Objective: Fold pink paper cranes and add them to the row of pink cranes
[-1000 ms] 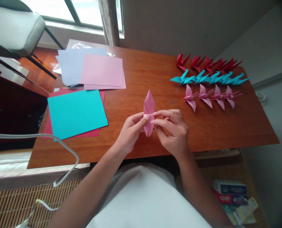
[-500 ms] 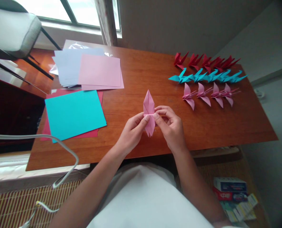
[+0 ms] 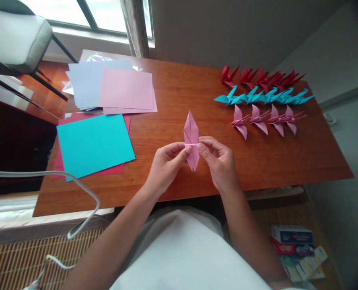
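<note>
A pink folded origami paper [image 3: 191, 131] is held upright over the front middle of the table. It is a long diamond with a pointed top, a crosswise crease at its middle and a split lower tip. My left hand [image 3: 168, 163] pinches its left edge at the crease, thumb in front. Opposite it, my right hand [image 3: 218, 161] pinches the right edge, with the thumb on the front near the crease. The fingers behind the paper are partly hidden.
Rows of folded cranes in red [image 3: 262, 78], turquoise [image 3: 265, 96] and pink [image 3: 259, 119] stand at the right of the wooden table [image 3: 179, 88]. Pink sheets [image 3: 127, 89], grey-blue sheets [image 3: 84, 86] and turquoise paper [image 3: 96, 145] lie left. A white cable [image 3: 90, 193] hangs at the front left.
Both hands have shifted the pink folded paper slightly right and up in view. My right hand's fingers have drawn closer together behind it.
</note>
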Demonstrator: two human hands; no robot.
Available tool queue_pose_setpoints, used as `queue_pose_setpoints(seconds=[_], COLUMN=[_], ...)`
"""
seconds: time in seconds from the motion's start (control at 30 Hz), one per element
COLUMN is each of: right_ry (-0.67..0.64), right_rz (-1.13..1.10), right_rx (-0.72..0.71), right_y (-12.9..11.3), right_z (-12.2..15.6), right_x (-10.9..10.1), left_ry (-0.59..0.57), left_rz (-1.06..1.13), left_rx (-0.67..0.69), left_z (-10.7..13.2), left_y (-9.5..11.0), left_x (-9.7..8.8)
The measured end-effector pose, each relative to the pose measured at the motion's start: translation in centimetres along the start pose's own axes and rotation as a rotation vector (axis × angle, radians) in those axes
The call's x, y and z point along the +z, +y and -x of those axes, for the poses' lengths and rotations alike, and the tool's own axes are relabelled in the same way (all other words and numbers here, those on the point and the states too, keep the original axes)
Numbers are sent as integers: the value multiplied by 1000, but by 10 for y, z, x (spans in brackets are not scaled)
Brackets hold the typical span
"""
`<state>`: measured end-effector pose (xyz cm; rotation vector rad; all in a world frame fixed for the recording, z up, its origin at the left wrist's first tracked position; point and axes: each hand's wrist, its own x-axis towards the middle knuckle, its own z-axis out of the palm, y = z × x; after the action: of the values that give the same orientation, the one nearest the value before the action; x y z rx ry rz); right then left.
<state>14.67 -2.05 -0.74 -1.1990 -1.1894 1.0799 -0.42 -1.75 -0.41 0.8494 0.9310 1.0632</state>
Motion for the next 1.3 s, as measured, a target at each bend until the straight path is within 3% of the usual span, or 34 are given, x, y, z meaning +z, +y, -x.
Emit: queue_pose_setpoints(seconds=[0.47,0.83,1.0,1.3], right_ry=[6,95,97,7], right_rz=[144,467,464,100], right_rx=[-122,-345,-271,-56], right_y=[3,-3,-3,2], right_z=[0,4,5,6], right_x=[0,3,4,-1], left_ry=[-3,-12,15,45], left_rz=[59,65,37,13], left_rx=[-53,-38,-47,-33], left_z=[0,0,0,1], left_y=[-1,-1,-2,2], left_x=[1,2,2,4])
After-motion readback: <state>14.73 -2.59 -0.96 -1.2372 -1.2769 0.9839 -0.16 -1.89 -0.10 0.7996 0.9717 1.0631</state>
